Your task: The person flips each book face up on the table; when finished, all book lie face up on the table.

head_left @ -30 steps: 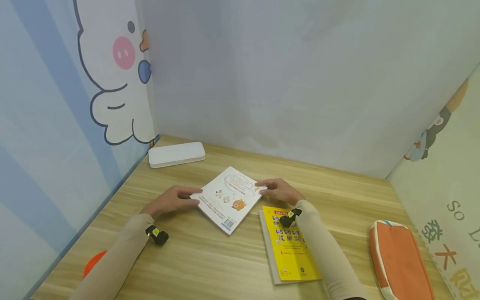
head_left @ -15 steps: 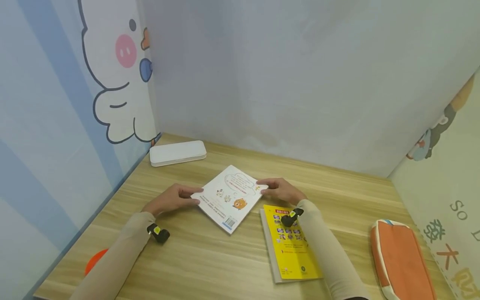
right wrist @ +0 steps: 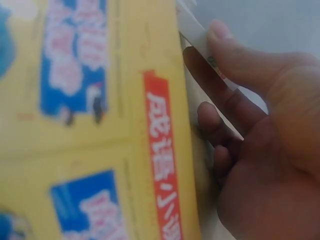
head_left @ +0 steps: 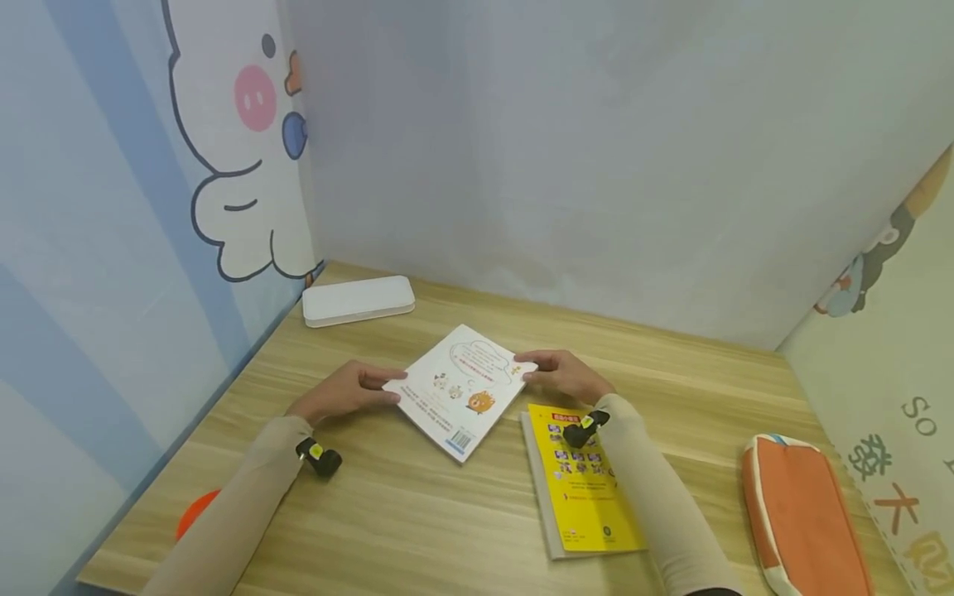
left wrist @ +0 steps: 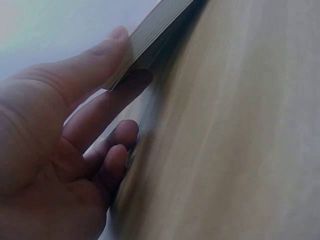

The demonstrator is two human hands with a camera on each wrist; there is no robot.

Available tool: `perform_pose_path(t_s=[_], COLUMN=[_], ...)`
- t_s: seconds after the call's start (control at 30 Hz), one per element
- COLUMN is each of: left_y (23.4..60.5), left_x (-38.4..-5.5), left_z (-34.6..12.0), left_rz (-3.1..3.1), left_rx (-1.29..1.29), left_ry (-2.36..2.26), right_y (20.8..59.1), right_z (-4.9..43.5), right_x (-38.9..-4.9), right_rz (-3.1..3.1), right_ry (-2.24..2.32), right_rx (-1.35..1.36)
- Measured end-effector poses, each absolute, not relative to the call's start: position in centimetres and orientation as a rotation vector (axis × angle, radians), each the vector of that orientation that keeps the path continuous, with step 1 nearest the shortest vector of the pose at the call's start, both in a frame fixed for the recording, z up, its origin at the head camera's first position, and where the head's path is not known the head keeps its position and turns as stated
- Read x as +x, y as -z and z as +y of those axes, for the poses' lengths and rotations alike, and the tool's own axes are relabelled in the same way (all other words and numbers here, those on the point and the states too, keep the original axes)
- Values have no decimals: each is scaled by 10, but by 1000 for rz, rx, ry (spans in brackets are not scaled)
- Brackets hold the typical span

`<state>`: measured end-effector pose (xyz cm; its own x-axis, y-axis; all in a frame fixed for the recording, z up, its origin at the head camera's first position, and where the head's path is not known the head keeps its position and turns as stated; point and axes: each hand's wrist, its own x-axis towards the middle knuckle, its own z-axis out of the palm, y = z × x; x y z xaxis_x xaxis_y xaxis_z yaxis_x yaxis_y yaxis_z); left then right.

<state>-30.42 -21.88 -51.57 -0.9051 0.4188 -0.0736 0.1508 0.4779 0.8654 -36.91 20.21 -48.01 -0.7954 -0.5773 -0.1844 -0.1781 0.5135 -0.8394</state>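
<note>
A white book (head_left: 447, 406) with small cartoon animals and a barcode on its cover is turned cornerwise between the two hands. My left hand (head_left: 346, 389) pinches its left corner; in the left wrist view the thumb lies on top of the book's page edge (left wrist: 150, 42) and a finger is beneath. At the opposite corner my right hand (head_left: 568, 375) pinches the book between thumb and fingers. Below the right wrist lies a yellow book (head_left: 589, 513), partly covered by the right forearm. Its red title strip fills much of the right wrist view.
A white flat case (head_left: 358, 301) lies at the back left of the wooden table (head_left: 402, 530). An orange zip pouch (head_left: 808, 513) is at the right edge. An orange-red round thing (head_left: 195, 511) shows partly behind the left sleeve. Fabric walls (head_left: 551, 165) stand behind and beside the table.
The whole head view shifts slightly right and up. Both hands keep their hold on the white book, with no clear movement against the table.
</note>
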Motion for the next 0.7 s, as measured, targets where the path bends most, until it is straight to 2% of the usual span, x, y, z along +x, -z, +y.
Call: perform_pose_path(t_s=[0.7], left_y=[516], left_x=[-305], left_z=[-222], left_rz=[2398], left_rx=[486], left_ry=[-1443], right_y=[476], right_z=[204], right_x=[-368], right_rz=[2319], right_ry=[1210], right_rx=[-608])
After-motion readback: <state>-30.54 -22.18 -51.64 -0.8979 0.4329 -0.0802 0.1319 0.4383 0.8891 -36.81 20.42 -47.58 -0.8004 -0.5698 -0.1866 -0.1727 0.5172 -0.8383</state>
